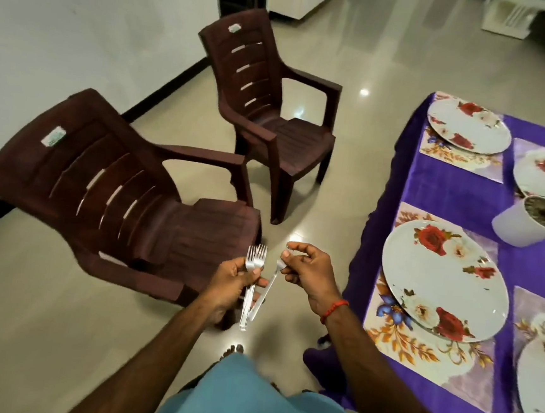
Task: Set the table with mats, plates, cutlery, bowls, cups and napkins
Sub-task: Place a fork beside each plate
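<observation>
Near chair (109,172), far chair (290,135) (both brown); white pot (515,228).

On my feed the table (523,261) wears a purple cloth (379,215); 4 floral mats (416,350) lie on it, each under a plate (442,280), a white pot (519,231) between them.

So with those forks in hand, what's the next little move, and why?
Probably swing the right hand over and lay its single fork on the mat beside the nearest plate. The left hand grips the other forks, and no cutlery lies by that plate yet.
</observation>
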